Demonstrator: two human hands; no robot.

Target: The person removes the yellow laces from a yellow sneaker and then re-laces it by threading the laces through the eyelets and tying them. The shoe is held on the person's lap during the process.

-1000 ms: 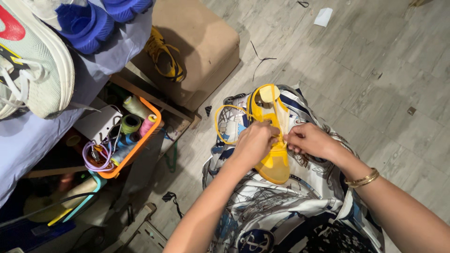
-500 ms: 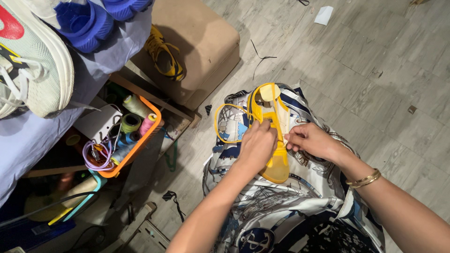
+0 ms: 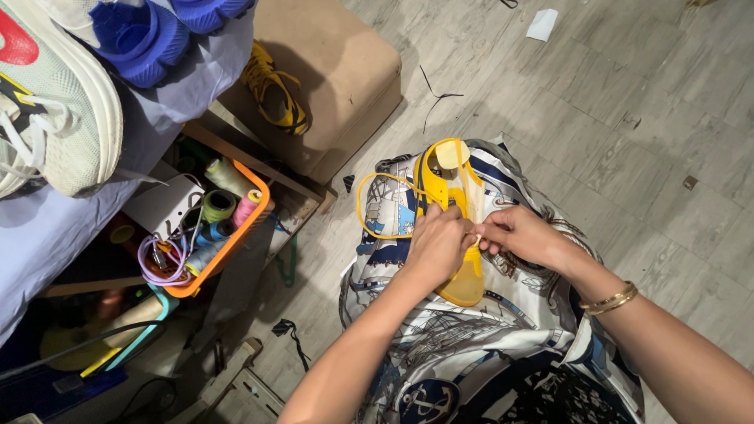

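Fastening the Strap on the Yellow Sandal

Positioning: the yellow sandal (image 3: pixel 459 235) lies on the patterned cloth (image 3: pixel 440 345) over the person's lap, toe end toward the body and heel end toward the grey floor (image 3: pixel 628 94).

Grip: the left hand (image 3: pixel 437 245) covers the middle of the sandal with its fingers curled down onto it. The right hand (image 3: pixel 520 235) meets it from the other side, fingertips pinched together at the sandal's edge. Whether they hold a strap end, a thread or a needle cannot be told, since the contact point is hidden between the two hands.

Procedure, as a judgement:
1. Keep the left hand pressing the sandal flat so it cannot twist.
2. Work with the right fingertips close to the left thumb, in short pulls.
3. Keep the loose yellow strap loop (image 3: pixel 377 206) clear of the working point, to the left.

Nearby: an orange tray (image 3: pixel 236 235) of thread spools sits well apart at the left.
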